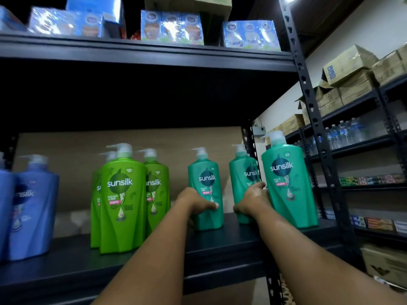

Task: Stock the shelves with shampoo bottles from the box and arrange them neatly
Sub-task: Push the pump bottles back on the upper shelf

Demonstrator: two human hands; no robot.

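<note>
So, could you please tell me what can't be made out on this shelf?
- Head view: small print on the teal bottles is blurred.
- Left hand hides the lower label of one teal bottle.
- Blue bottles: cut off by the left edge.
- The box: out of frame.

Blue cartons [171, 27] overhead; cardboard boxes [350, 73], water bottles [343, 134] on the neighbouring rack [361, 148].

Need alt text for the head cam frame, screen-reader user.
Two bare hands grip teal shampoo bottles on a dark metal shelf: left hand on the left teal bottle, right hand on the middle teal bottle. Green bottles and blue bottles stand further left.
</note>
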